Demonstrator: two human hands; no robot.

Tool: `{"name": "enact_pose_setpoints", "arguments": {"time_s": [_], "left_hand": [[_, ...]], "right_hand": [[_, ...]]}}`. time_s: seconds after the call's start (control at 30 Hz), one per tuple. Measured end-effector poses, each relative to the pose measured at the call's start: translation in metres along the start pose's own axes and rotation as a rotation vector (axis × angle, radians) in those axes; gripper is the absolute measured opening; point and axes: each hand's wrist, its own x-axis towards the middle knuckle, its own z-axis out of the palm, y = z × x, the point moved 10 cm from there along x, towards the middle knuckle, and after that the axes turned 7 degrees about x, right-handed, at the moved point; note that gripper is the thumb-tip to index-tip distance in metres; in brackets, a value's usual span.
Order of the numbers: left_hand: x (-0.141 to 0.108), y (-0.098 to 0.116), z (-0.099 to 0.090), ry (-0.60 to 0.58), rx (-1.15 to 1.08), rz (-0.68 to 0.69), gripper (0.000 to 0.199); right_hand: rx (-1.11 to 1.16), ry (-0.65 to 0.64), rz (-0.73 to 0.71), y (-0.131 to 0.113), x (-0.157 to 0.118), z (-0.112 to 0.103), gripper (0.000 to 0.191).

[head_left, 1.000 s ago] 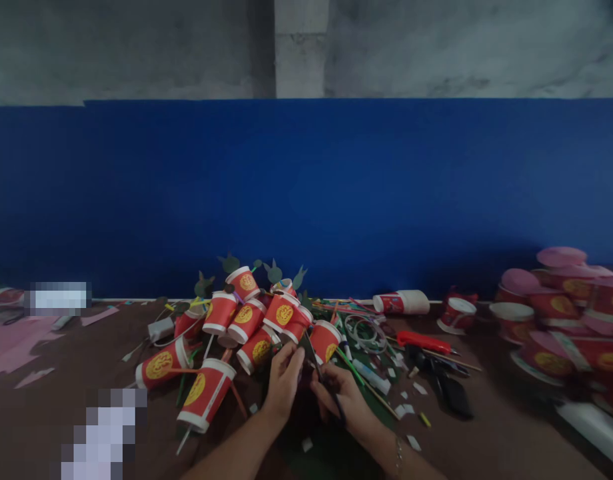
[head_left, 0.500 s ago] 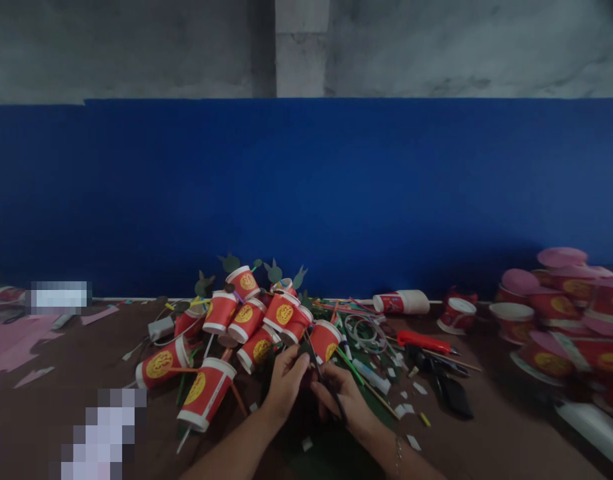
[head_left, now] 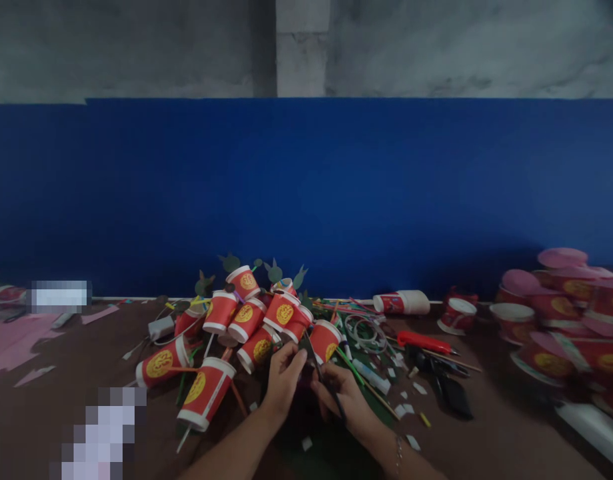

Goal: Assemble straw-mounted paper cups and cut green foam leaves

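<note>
Dark scissors (head_left: pixel 314 350) are in my right hand (head_left: pixel 344 393), its fingers wrapped round the handles and the blades pointing up and to the left. My left hand (head_left: pixel 284 377) is pinched beside the blades, on a small dark piece too dim to make out. Just beyond both hands lies a heap of red paper cups with yellow emblems (head_left: pixel 284 313), with straws and dark leaf-like cutouts among them. One red cup (head_left: pixel 326 341) lies directly behind the scissors. Dark green material (head_left: pixel 331 447) spreads below my hands.
A red tool (head_left: pixel 424 343), a coiled clear tube (head_left: pixel 366 333), a glue gun-like black object (head_left: pixel 454 393) and paper scraps lie to the right. More cups with pink discs (head_left: pixel 561 300) stand far right; pink sheets (head_left: pixel 16 340) lie far left. A blue panel (head_left: pixel 306 193) rises behind.
My left hand has shifted slightly, with its fingertips a little higher and left of the blades. The scissors and my right hand have barely moved.
</note>
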Motion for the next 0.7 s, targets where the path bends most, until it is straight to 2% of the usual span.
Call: {"name": "enact_pose_setpoints", "arguments": {"time_s": [0.23,0.4,0.7], "left_hand": [[0.0,0.003,0.002,-0.013,-0.004,-0.002,0.036],[-0.002,0.009,0.008,-0.074,0.01,0.013,0.031],[0.0,-0.003,0.001,-0.017,-0.01,-0.03,0.035]], "right_hand": [[0.012,-0.023,0.045,0.001,-0.001,0.003,0.037],[0.014,-0.032,0.025,0.003,0.0,0.001,0.037],[-0.023,-0.021,0.012,0.004,0.002,0.0,0.038]]}}
